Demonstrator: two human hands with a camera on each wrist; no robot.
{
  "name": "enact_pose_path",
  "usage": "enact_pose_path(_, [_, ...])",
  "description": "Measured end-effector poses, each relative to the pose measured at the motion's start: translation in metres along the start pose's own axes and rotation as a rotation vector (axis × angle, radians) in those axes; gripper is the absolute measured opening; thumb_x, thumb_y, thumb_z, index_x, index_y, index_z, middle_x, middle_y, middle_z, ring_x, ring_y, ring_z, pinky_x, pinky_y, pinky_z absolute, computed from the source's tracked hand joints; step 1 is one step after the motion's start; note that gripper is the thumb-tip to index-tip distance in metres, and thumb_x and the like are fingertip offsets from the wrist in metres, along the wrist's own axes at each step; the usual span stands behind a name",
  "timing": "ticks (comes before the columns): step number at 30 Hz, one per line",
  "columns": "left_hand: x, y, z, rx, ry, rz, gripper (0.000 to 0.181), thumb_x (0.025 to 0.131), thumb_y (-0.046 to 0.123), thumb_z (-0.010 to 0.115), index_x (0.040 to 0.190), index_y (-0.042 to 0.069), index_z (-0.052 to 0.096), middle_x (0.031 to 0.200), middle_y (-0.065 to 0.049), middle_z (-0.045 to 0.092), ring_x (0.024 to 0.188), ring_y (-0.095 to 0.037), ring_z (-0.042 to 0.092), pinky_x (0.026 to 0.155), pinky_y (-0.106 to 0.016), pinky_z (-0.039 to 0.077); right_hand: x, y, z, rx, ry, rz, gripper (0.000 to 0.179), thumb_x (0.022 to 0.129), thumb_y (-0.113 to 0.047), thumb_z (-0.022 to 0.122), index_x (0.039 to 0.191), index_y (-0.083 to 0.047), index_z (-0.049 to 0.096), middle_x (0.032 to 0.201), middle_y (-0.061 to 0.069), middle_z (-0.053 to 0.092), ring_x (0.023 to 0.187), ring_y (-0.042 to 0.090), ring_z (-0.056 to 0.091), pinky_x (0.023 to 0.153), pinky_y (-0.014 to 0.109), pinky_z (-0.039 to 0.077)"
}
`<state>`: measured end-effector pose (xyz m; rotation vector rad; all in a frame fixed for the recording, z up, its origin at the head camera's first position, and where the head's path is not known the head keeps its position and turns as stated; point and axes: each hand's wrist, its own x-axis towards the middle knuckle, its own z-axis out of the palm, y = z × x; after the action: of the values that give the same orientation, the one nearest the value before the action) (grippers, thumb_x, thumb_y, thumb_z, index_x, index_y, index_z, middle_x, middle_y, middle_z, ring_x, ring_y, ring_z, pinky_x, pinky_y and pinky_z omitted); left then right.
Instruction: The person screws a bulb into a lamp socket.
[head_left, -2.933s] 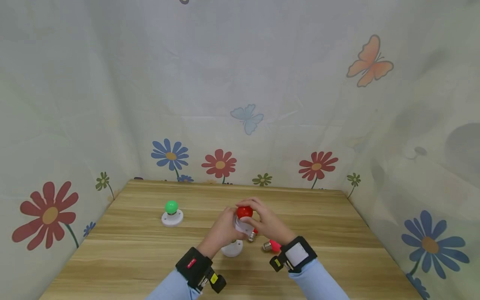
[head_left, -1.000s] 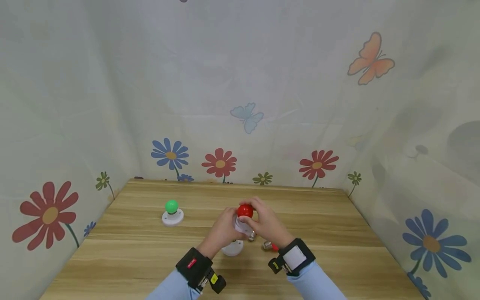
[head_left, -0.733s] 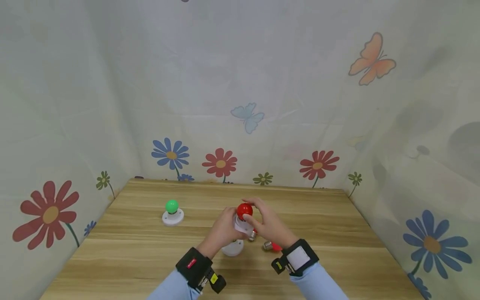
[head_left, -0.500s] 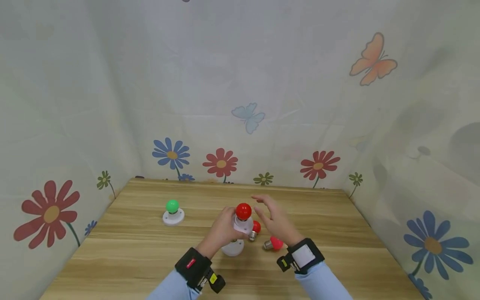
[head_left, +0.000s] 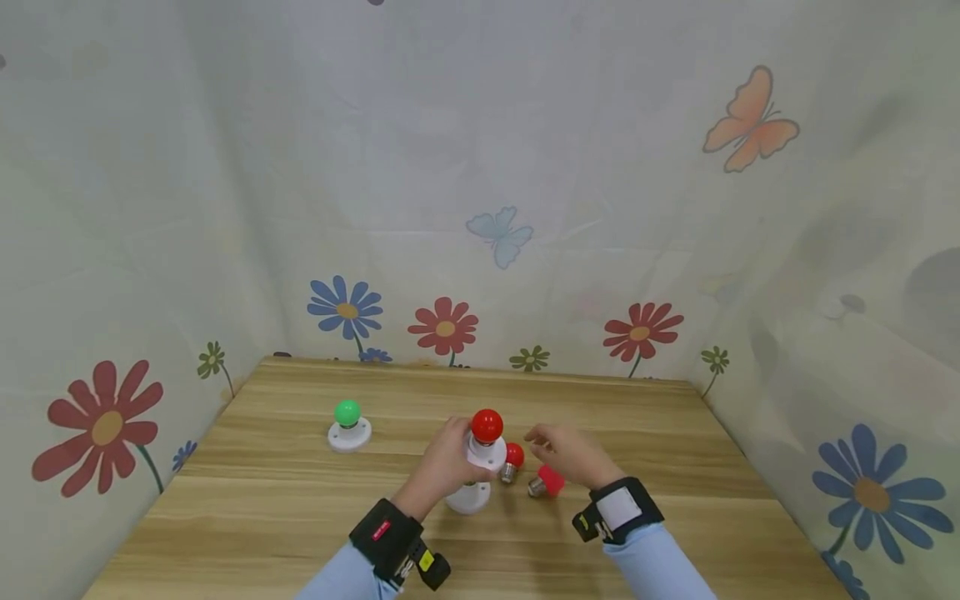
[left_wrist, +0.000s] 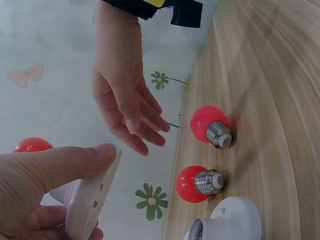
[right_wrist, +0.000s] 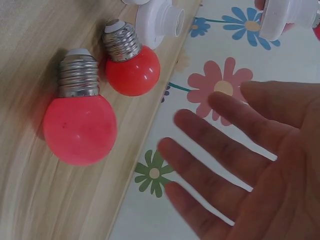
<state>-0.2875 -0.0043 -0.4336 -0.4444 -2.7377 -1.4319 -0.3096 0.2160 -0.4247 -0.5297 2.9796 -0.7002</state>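
In the head view, my left hand [head_left: 442,463] grips a white lamp holder [head_left: 487,454] by its round base, above the table. A red bulb [head_left: 487,426] stands upright in that holder. To its right hovers my right hand [head_left: 574,457], apart from it and holding nothing; the right wrist view shows its fingers [right_wrist: 220,145] spread and nearly straight. Below and left of the right hand, two loose red bulbs, one farther [head_left: 514,454] and one nearer [head_left: 552,481], lie on the table. A second white lamp holder [head_left: 469,500] stands beneath my left hand, partly hidden; no bulb shows in it.
At the back left of the wooden table [head_left: 285,517] stands a green bulb [head_left: 348,412] in another white lamp holder [head_left: 350,437]. A pale curtain [head_left: 480,150] printed with flowers and butterflies hangs behind and beside the table.
My right hand has let go of the red bulb in the holder and moved right, toward the loose bulbs. The left hand keeps its grip nearly in place.
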Motion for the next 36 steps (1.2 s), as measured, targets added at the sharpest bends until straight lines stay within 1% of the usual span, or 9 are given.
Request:
enact_pose_path(5, [0.002,0.001,0.002,-0.005,-0.007,-0.01,0.068,0.068,0.014,0.088,0.127,0.007,0.054,0.12,-0.012,0.057,0.109,-0.03,0.057,0.095,-0.056,0.048,-0.002,0.003,0.001,0.035,-0.097,0.019,0.024,0.095,-0.017,0.061,0.116,-0.006,0.064,0.106,0.009,0.067,0.095,0.025,0.063,0.085,0.048,0.054])
enact_pose_path(9, [0.004,0.001,0.001,-0.022,-0.007,-0.013,0.067,0.069,0.012,0.087,0.127,0.007,0.054,0.121,-0.012,0.057,0.109,-0.03,0.056,0.095,-0.057,0.047,-0.004,0.003,0.0,0.065,-0.128,0.038,0.024,0.094,-0.016,0.06,0.116,-0.006,0.064,0.107,0.01,0.066,0.096,0.026,0.063,0.084,0.05,0.054])
enact_pose_path(12, [0.008,-0.003,-0.001,-0.025,0.023,-0.014,0.067,0.069,0.012,0.087,0.127,0.006,0.054,0.121,-0.013,0.057,0.109,-0.03,0.056,0.096,-0.055,0.047,-0.003,0.004,0.0,0.065,-0.14,0.042,0.023,0.095,-0.015,0.059,0.115,-0.006,0.064,0.106,0.01,0.066,0.096,0.026,0.063,0.083,0.05,0.054])
enact_pose_path(16, [0.023,-0.013,-0.007,0.04,0.15,-0.049,0.067,0.069,0.018,0.088,0.126,0.007,0.055,0.119,-0.013,0.058,0.111,-0.031,0.05,0.101,-0.052,0.04,-0.003,0.005,0.001,0.03,-0.142,0.037,0.022,0.095,-0.016,0.058,0.115,-0.007,0.064,0.106,0.011,0.067,0.096,0.027,0.064,0.083,0.05,0.054])
enact_pose_path(19, [0.038,-0.026,-0.013,0.088,0.288,-0.091,0.068,0.068,0.023,0.088,0.125,0.006,0.055,0.119,-0.014,0.059,0.11,-0.033,0.043,0.092,-0.053,0.033,-0.004,0.005,0.001,0.004,-0.138,0.033,0.022,0.095,-0.017,0.059,0.114,-0.007,0.064,0.106,0.012,0.067,0.096,0.028,0.065,0.083,0.05,0.054])
enact_pose_path(23, [0.056,-0.054,-0.019,0.055,0.457,-0.105,0.069,0.068,0.022,0.088,0.124,0.001,0.053,0.123,-0.018,0.058,0.113,-0.036,0.043,0.091,-0.052,0.033,-0.005,0.004,0.001,-0.012,-0.132,0.023,0.022,0.095,-0.018,0.059,0.114,-0.008,0.064,0.106,0.012,0.068,0.096,0.028,0.065,0.083,0.05,0.054])
enact_pose_path(27, [0.064,-0.083,-0.024,0.03,0.55,-0.128,0.069,0.07,0.017,0.087,0.126,-0.002,0.051,0.125,-0.022,0.057,0.113,-0.038,0.043,0.095,-0.052,0.033,-0.004,0.003,0.002,-0.011,-0.136,0.015,0.023,0.095,-0.019,0.059,0.115,-0.008,0.064,0.106,0.012,0.068,0.095,0.028,0.065,0.084,0.05,0.054])
enact_pose_path(30, [0.063,-0.098,-0.026,0.084,0.562,-0.154,0.068,0.071,0.016,0.086,0.126,-0.004,0.051,0.125,-0.023,0.056,0.112,-0.04,0.044,0.096,-0.054,0.033,-0.004,0.003,0.002,-0.007,-0.141,0.012,0.024,0.095,-0.021,0.06,0.116,-0.009,0.064,0.106,0.01,0.068,0.095,0.026,0.066,0.084,0.048,0.055])
enact_pose_path(36, [0.058,-0.121,-0.021,0.171,0.484,-0.172,0.065,0.068,0.016,0.088,0.119,-0.008,0.055,0.119,-0.026,0.061,0.111,-0.041,0.049,0.098,-0.051,0.033,-0.004,0.006,0.004,0.021,-0.15,-0.006,0.026,0.095,-0.02,0.061,0.117,-0.007,0.064,0.104,0.009,0.068,0.093,0.023,0.065,0.083,0.047,0.055])
